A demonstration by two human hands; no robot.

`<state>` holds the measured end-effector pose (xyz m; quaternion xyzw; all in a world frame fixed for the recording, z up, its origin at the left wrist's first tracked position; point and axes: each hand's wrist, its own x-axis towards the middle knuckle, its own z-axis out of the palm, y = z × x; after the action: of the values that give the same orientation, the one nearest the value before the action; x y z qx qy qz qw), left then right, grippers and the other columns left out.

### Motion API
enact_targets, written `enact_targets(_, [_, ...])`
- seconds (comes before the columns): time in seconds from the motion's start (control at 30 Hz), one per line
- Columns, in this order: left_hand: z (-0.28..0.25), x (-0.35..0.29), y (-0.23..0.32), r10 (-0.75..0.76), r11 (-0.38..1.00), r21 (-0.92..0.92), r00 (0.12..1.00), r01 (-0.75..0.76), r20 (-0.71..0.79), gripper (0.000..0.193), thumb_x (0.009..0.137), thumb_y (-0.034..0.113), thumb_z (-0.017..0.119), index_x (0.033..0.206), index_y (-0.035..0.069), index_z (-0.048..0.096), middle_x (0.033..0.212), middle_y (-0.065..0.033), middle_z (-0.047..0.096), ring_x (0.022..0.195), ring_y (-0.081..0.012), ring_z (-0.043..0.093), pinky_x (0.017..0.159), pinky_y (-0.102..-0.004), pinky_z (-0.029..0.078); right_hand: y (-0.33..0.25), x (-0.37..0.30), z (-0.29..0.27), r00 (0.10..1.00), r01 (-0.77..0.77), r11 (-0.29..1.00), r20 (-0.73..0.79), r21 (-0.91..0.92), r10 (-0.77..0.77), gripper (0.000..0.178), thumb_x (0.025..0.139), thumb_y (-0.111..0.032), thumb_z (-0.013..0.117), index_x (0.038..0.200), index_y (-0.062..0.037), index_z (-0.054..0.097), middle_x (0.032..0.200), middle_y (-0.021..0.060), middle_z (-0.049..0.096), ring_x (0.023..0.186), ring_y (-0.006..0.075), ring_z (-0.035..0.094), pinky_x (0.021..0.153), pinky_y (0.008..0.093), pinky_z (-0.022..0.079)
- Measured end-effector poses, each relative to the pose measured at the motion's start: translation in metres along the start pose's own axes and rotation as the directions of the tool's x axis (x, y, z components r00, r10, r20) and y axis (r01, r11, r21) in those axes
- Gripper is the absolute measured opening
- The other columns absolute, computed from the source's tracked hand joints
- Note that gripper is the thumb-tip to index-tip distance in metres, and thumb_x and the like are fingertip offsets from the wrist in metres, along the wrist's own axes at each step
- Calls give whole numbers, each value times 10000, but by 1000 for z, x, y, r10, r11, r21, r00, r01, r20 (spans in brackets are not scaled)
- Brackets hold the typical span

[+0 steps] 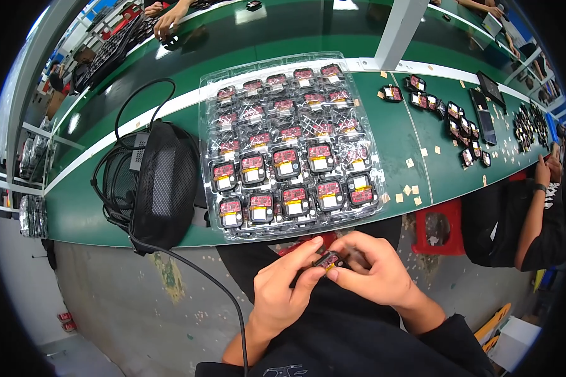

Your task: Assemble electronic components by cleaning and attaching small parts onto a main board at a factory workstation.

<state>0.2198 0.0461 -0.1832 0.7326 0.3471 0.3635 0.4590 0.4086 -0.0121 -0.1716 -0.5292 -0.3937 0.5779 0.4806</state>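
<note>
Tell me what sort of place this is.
Probably an electronics assembly workshop: a clear plastic tray holds rows of small black-framed units with red, circuit-like faces, more lie along the long green bench, and another person is at its right.

Open air above clear tray [209, 129], black mesh bag [160, 188] blocking its left, pale post [401, 34] near far-right corner

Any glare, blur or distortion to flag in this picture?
Head view: the edge of the green table bends, fisheye-style; head view: glints speckle the clear tray; head view: the right hand looks slightly blurred near the small device.
</note>
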Motion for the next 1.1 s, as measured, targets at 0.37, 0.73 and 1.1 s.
enact_targets(0.37, [10, 11, -11, 313, 949, 23, 950, -314, 16, 662, 653, 14, 910, 1268, -18, 666, 1192, -192, 685, 1081, -358, 703, 917, -421, 594, 2, -4, 11, 950, -307, 647, 182, 698, 254, 166, 981, -48, 687, 1101, -34, 573, 848, -17, 597, 539, -9, 393, 443, 215, 238])
enact_targets(0.73, [23, 1, -30, 330, 923, -193, 943, -334, -53, 636, 755, 135, 926, 1277, -28, 601, 1221, -255, 660, 1153, -375, 685, 965, -455, 594, 8, -6, 21, 962, -257, 704, 105, 662, 253, 151, 993, -105, 694, 1048, -38, 570, 832, -5, 612, 541, 9, 428, 461, 197, 294])
enact_targets(1.1, [16, -9, -20, -51, 717, -693, 985, -79, -165, 592, 817, 124, 885, 1299, -83, 610, 1349, -212, 538, 1199, -375, 651, 1028, -466, 558, 6, -6, 9, 946, 272, 932, -114, -237, -305, 203, 1037, -96, 594, 1218, -5, 603, 1081, 123, 604, 945, 186, 608, 823, 326, 500])
